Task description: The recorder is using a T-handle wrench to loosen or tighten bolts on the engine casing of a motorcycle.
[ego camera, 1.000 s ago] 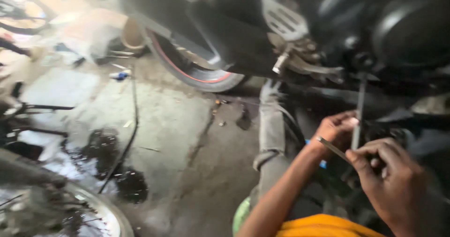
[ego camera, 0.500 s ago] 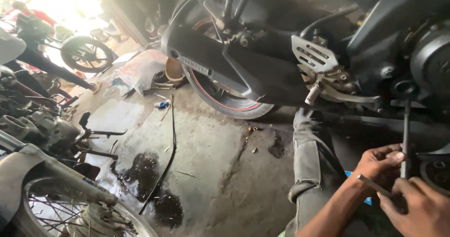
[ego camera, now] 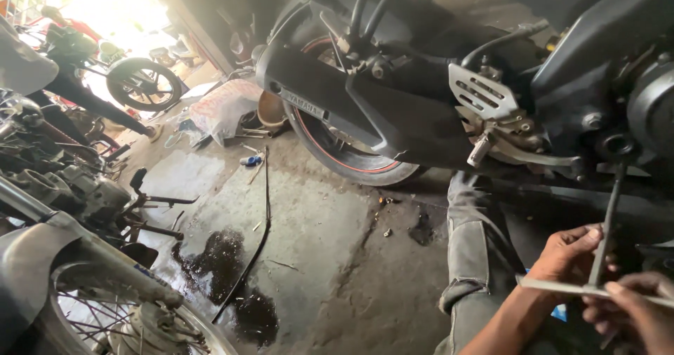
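Stained concrete floor (ego camera: pixel 316 229) — oil puddle (ego camera: pixel 217 253), black hose (ego camera: pixel 256 243), white sack (ego camera: pixel 225 109)

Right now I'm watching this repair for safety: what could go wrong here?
1. The T-wrench stands in a socket low on the engine. If it slips, the left hand on its shaft or the right hand on the crossbar may hit metal.
2. The dark spill on the floor looks slick; a foot could slide there.
3. The black hose lying across the concrete could trip someone.
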